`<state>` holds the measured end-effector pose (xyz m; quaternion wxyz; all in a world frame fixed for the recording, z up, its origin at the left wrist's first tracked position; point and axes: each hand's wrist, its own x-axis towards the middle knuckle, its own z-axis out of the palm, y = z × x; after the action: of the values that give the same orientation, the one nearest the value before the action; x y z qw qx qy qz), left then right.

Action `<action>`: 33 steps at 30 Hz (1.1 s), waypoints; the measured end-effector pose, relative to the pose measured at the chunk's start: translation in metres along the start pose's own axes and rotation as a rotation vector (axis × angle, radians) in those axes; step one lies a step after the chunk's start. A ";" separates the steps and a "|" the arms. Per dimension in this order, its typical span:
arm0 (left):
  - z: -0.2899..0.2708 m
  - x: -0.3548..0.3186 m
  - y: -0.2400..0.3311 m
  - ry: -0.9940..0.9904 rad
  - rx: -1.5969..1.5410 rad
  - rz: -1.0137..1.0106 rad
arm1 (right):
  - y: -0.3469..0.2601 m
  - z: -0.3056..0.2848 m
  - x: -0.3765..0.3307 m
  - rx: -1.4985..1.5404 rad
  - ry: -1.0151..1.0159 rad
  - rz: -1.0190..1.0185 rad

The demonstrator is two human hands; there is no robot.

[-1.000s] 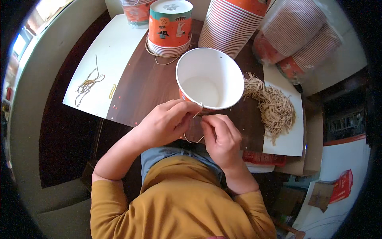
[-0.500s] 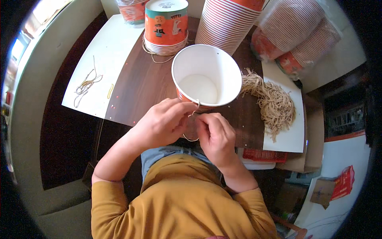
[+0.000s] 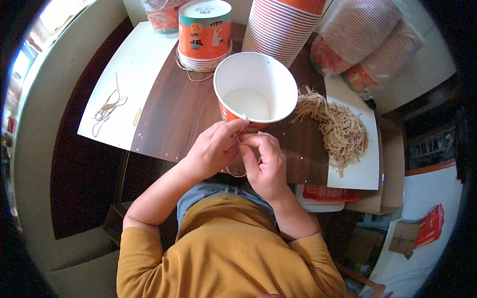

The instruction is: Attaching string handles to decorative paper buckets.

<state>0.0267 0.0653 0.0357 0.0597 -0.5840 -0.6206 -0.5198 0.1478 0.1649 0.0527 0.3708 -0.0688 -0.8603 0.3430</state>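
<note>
Head view: left hand [image 3: 213, 149] and right hand [image 3: 267, 163] pinch thin beige cord [image 3: 235, 175] between narrowed fingers; just beyond, touching the left fingers, stands a round orange paper bucket [image 3: 256, 84], white inside.

From the wearer's head, one wide fisheye camera looks steeply down at close range on the left hand [image 3: 212, 151] and right hand [image 3: 266, 161], with mustard top [image 3: 228, 248] nearer, tabletop [image 3: 171, 111] around, stacked buckets [image 3: 279, 31] beyond them.
</note>
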 end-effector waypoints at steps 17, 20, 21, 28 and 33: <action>-0.011 -0.006 0.023 0.397 0.398 -0.209 | 0.005 0.026 0.008 -0.170 0.055 -0.108; -0.011 -0.007 0.022 0.472 -0.148 -0.579 | 0.004 0.035 0.012 -0.238 0.113 -0.165; -0.013 -0.007 0.021 0.491 -0.450 -0.702 | 0.003 0.039 0.014 -0.249 0.145 -0.167; -0.022 -0.011 0.014 0.503 -0.882 -0.745 | 0.011 0.053 0.022 0.373 -0.034 0.152; -0.032 -0.014 0.014 0.475 -0.768 -0.726 | -0.005 0.045 0.024 0.922 -0.127 0.515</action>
<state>0.0250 0.0305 0.0488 -0.2010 -0.1808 -0.5176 -0.8118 0.1007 0.1458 0.0479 0.2135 -0.0868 -0.5963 0.7689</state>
